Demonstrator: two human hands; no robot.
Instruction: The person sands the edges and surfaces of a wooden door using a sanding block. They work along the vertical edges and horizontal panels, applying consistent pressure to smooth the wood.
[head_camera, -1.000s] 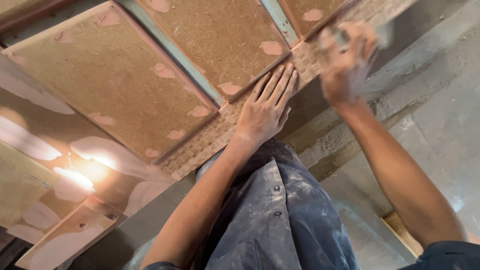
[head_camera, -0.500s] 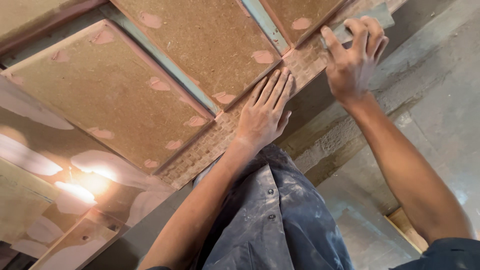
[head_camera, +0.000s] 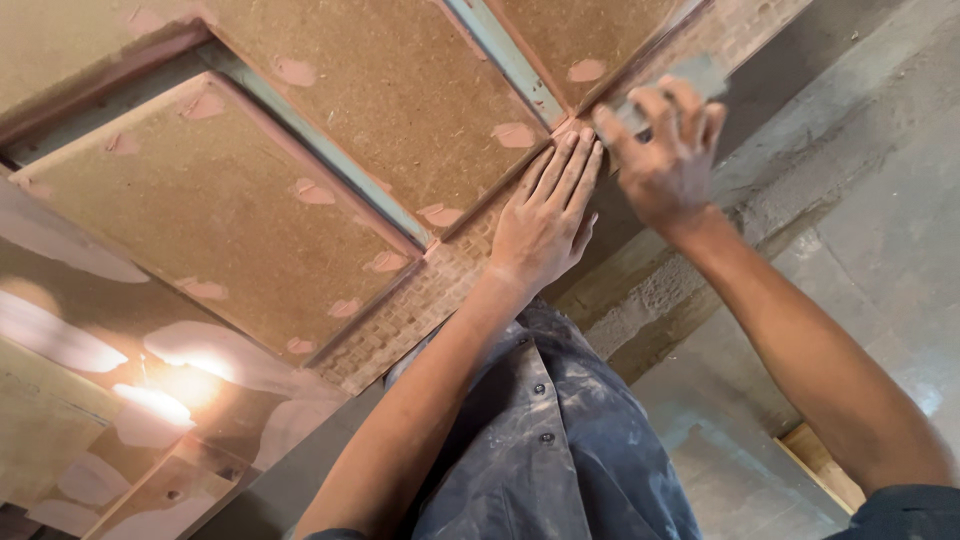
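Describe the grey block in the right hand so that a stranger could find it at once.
Start at the big brown panelled board and follow its woven-textured lower edge up to the right. There the left hand lies flat, and just beyond it the right hand grips the block. It is the only flat grey piece among brown, pink-patched panels.

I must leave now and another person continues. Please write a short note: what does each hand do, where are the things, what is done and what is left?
Left hand: flat, palm down on the brown board, fingers at the textured edge strip. It holds nothing.
Right hand: grips a small grey block, pressed at the strip near the board corner.
Things: several boards lie side by side, with a pale blue-green strip between two.
Done: pink filler patches dot the boards' edges.
Left: the patches look rough; how far the strip is worked I cannot tell.
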